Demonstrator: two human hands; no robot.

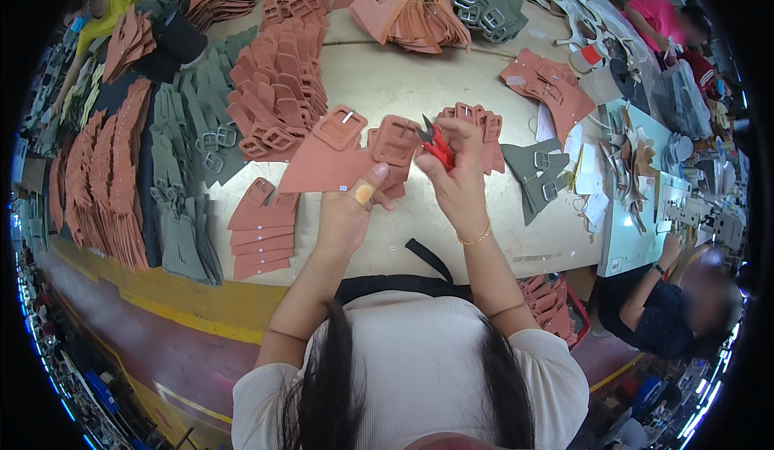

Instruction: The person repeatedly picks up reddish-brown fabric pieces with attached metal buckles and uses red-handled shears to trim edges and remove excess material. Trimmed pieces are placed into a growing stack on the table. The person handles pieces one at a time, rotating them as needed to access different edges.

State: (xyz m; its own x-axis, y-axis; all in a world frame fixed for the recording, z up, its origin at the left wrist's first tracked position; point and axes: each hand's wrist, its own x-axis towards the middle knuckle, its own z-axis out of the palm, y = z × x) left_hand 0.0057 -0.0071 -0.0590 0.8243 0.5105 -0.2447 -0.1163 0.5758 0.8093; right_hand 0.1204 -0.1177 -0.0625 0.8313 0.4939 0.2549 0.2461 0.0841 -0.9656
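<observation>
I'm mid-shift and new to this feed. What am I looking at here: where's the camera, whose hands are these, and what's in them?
There is one picture, from a wide fisheye camera worn on a person's head and looking down, so straight edges bend near the rim. No machine is involved: the two bare arms rising from the bottom belong to the wearer. The left hand, with a plaster on the thumb, holds a terracotta strap piece with a covered buckle. The right hand, wearing a gold bracelet, grips small red snips at the piece's edge. The pale worktable carries stacks of terracotta pieces, grey-green pieces and a small pile near the left hand. Other people work at the edges, one seated lower right.
</observation>
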